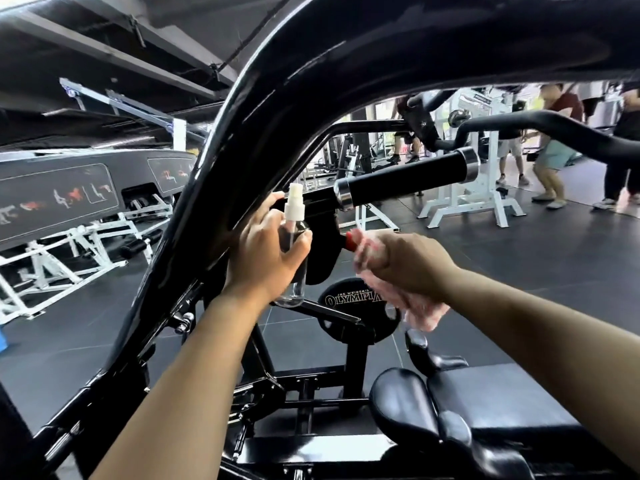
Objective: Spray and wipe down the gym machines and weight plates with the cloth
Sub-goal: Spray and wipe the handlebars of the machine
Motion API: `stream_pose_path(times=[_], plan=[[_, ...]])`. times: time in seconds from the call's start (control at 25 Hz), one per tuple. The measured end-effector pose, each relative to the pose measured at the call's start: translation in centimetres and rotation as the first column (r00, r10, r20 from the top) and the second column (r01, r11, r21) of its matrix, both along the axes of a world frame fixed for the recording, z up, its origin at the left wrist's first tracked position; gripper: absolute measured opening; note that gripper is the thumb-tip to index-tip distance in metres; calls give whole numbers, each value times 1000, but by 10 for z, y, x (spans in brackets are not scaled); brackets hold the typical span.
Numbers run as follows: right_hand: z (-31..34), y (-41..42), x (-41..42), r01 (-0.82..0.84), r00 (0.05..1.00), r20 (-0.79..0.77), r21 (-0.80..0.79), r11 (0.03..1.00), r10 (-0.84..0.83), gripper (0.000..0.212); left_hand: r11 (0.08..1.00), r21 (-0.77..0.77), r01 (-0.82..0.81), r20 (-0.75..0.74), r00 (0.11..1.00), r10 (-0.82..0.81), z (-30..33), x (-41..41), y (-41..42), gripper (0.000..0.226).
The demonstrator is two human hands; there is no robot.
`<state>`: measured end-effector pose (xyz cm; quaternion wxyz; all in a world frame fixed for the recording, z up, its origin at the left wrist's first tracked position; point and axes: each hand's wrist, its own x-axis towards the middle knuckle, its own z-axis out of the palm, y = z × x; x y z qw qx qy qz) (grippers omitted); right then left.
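Observation:
My left hand (265, 251) grips a clear spray bottle (293, 244) with a white nozzle, held upright beside the thick black curved frame (277, 109) of a gym machine. My right hand (405, 263) is closed on a pale pink cloth (420, 311), blurred by motion, pressed near a red knob (349, 241) on the machine's black bracket. Above both hands juts a black weight sleeve with chrome ends (405, 183). A black disc marked OLYMPIA (353, 299) sits below the hands.
Black padded seat parts (450, 403) lie at the lower right. White racks (467, 199) stand on the dark floor behind, with several people at the far right (554, 157). White frames (62, 261) and a dark machine panel are on the left.

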<state>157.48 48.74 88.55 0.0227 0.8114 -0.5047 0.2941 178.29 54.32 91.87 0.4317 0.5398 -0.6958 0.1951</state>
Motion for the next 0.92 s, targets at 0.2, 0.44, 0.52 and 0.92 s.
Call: stream_pose_path(times=[0.2, 0.44, 0.52, 0.92], plan=[[-5, -5, -27, -163, 977, 186, 318, 934, 107, 9, 1000, 0, -4, -11, 1000, 4, 2, -2, 0, 43], [-9, -9, -38, -433, 842, 525, 517, 738, 126, 15, 1000, -5, -18, -37, 999, 18, 2, -6, 0, 46], [-14, -7, -37, -390, 823, 563, 463, 796, 75, 33, 1000, -12, -29, -37, 999, 29, 2, -7, 1, 47], [-42, -9, -4, 100, 349, 909, 205, 974, -228, 50, 998, 4, -58, 9, 998, 58, 0, -7, 1, 54]])
